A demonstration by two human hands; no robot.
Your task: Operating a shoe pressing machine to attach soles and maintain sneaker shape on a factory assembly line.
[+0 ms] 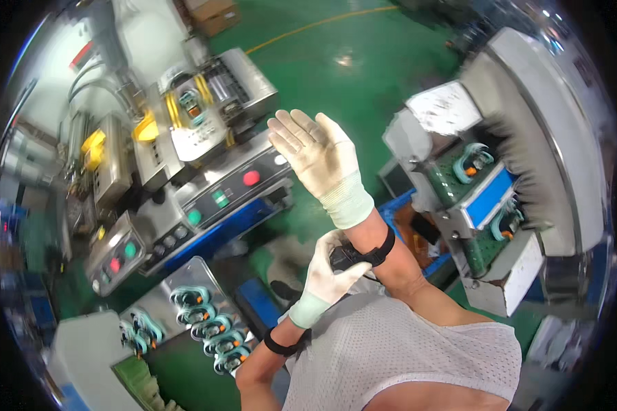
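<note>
My right hand (319, 159), in a pale work glove with a light green cuff, is raised with the palm showing and the fingers stretched out. It holds nothing. On my right wrist sits a small black device (345, 257) on a black strap (385, 251). My left hand (325, 275), gloved alike, is closed around this device, thumb on the near side and fingers on the far side. Another black band (281, 344) circles my left wrist.
A metal machine with a control panel (230, 186) of red and green buttons stands at left. Several teal-and-orange parts (216, 327) lie in a row on a bench at lower left. At right, a conveyor with a bristle curtain and green belts (452, 179) carries similar parts.
</note>
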